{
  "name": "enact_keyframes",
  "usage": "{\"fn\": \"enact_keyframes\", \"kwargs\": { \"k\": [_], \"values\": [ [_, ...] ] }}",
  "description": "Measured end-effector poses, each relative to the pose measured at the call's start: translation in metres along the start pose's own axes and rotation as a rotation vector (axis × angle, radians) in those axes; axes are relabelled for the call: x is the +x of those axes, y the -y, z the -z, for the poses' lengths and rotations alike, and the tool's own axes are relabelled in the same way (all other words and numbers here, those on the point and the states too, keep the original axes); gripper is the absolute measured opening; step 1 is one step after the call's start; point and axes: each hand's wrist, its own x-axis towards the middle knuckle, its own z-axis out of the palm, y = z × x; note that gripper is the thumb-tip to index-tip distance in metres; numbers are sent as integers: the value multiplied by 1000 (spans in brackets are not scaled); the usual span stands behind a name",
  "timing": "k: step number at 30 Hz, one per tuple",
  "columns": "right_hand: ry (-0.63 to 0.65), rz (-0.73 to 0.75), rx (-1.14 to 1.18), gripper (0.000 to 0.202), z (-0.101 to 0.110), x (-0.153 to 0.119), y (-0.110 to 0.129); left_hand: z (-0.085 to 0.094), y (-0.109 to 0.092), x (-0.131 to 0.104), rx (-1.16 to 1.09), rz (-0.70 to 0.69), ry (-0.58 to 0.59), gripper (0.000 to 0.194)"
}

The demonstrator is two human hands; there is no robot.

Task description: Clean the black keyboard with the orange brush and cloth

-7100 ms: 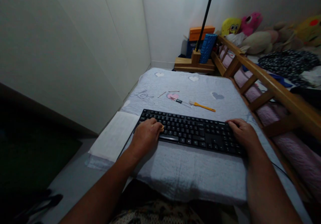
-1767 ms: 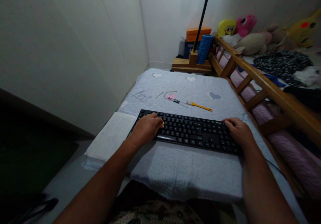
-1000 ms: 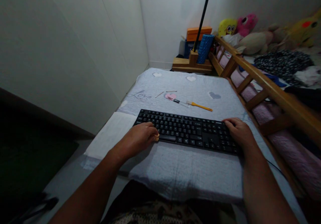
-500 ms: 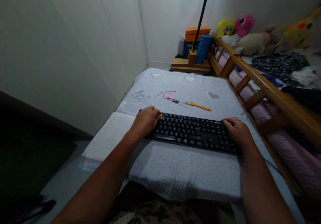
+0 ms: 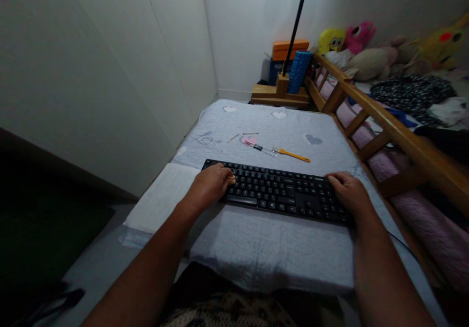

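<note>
A black keyboard (image 5: 273,190) lies on the cloth-covered table (image 5: 271,249). Over its left end, my left hand (image 5: 212,183) is closed on a small tan piece (image 5: 231,178) that touches the keys. My right hand (image 5: 346,190) grips the keyboard's right end, thumb along the top edge and the other fingers mostly hidden. Beyond the keyboard lie an orange-handled brush (image 5: 293,155), a thin clear tool with a black middle (image 5: 258,147) and two cotton swabs (image 5: 250,133).
A white sheet (image 5: 161,197) covers the table's left side. Along the right runs a wooden bed rail (image 5: 388,119), with plush toys behind it. A black pole (image 5: 296,27) rises from a wooden base at the back. A cable trails right.
My left hand has moved slightly left and toward me over the keys, uncovering the keyboard's top left corner. My right hand stays at the right end.
</note>
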Motion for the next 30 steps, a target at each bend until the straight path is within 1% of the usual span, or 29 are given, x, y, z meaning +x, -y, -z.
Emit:
{"fn": "enact_keyframes", "kwargs": {
  "k": [4, 15, 22, 27, 30],
  "values": [
    [3, 8, -2, 33, 0, 0, -2, -1, 0, -8, -18, -18, 25, 24],
    [-2, 13, 7, 32, -1, 1, -4, 1, -2, -28, -30, -29, 41, 23],
    [-10, 7, 12, 31, -1, 0, -3, 4, -2, -40, -29, -54, 92, 22],
    [-1, -8, 14, 32, 0, 0, -1, 13, -1, -39, -46, -86, 149, 19],
    [4, -2, 14, 33, -1, 0, -2, 17, -1, -29, -86, -100, 95, 19]
  ]
}}
